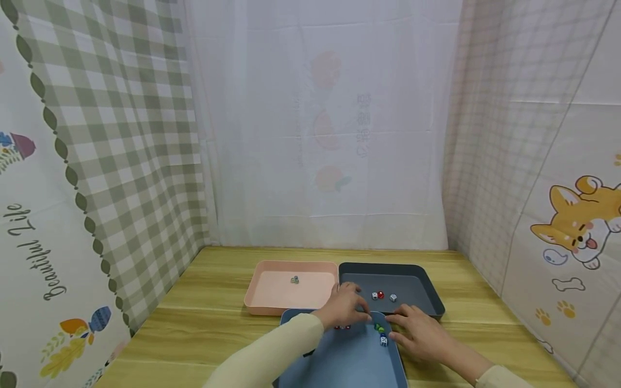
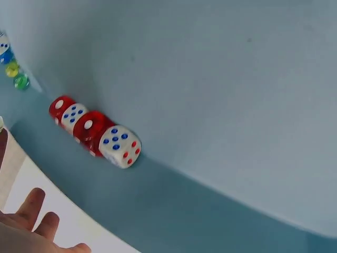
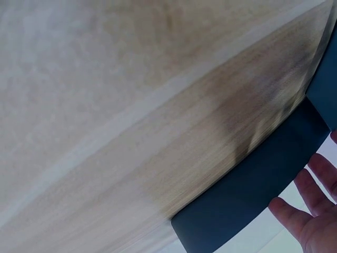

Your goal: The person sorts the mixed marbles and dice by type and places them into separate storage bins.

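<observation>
My left hand (image 1: 343,306) reaches over the far wall of the blue tray (image 1: 356,364), fingers loosely spread. Below it, a row of red and white dice (image 2: 95,129) lies along that wall. To its right are a green die (image 1: 380,328), a small yellow piece (image 2: 12,69) and a blue-and-white die (image 1: 384,340). My right hand (image 1: 419,331) hovers by the blue tray's far right corner, its fingers extended near the dark tray (image 1: 432,291). I see nothing held in either hand, though the left thumb tip is mostly cut off in the left wrist view.
The dark tray contains a red die (image 1: 380,295) and two white dice, one at its right (image 1: 393,297). A pink tray (image 1: 264,302) at the back left holds a small greenish cluster (image 1: 295,279). A black piece (image 1: 309,353) shows beside my left sleeve. Cloth surrounds the wooden table (image 1: 194,334).
</observation>
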`<state>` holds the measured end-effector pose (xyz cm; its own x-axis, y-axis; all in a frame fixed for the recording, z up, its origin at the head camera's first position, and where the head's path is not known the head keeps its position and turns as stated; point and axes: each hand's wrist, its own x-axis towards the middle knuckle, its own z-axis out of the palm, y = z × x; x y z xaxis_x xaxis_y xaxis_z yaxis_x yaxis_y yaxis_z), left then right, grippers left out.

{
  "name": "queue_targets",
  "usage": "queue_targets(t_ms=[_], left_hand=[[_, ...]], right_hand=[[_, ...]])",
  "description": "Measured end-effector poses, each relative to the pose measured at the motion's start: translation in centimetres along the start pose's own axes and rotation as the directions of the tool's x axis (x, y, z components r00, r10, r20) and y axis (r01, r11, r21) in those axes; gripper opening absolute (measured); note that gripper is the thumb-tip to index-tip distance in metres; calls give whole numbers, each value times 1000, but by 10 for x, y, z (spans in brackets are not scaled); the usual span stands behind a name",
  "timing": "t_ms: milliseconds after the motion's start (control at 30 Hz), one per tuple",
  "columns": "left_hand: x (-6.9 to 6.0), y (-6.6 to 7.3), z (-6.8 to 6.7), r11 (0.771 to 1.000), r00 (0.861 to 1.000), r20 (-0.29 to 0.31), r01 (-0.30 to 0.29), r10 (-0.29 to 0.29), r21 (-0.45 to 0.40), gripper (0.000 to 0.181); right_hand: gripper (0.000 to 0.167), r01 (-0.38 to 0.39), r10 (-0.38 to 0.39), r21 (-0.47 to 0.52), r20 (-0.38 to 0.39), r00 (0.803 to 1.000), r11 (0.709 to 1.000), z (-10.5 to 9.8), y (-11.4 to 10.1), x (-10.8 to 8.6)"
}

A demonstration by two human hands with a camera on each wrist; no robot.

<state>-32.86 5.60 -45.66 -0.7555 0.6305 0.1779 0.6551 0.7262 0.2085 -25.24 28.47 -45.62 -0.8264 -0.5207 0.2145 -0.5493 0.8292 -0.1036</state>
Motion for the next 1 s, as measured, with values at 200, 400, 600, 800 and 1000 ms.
queue_targets(t_ms=[200,400,600,800,1000], left_hand=[[1,-6,-12,999,1000,-27,15,-16,-48,12],[1,-19,-19,990,998,-39,45,-51,-134,11],[-1,-30,-24,984,995,-66,59,-71,-165,10],[-1,-36,-32,978,992,-84,78,-96,-193,9],[-3,-44,-36,979,988,-110,86,-107,-183,10]], right_hand=[[41,7,-7,2,-7,1000,1000,1,1,0],[41,2,-2,9,-8,1000,1000,1,2,0],[41,-2,2,9,-7,1000,1000,1,2,-1],[41,0,0,6,-4,1000,1000,1,2,0],[40,14,-14,-1,-16,1000,1000,2,2,-1]])
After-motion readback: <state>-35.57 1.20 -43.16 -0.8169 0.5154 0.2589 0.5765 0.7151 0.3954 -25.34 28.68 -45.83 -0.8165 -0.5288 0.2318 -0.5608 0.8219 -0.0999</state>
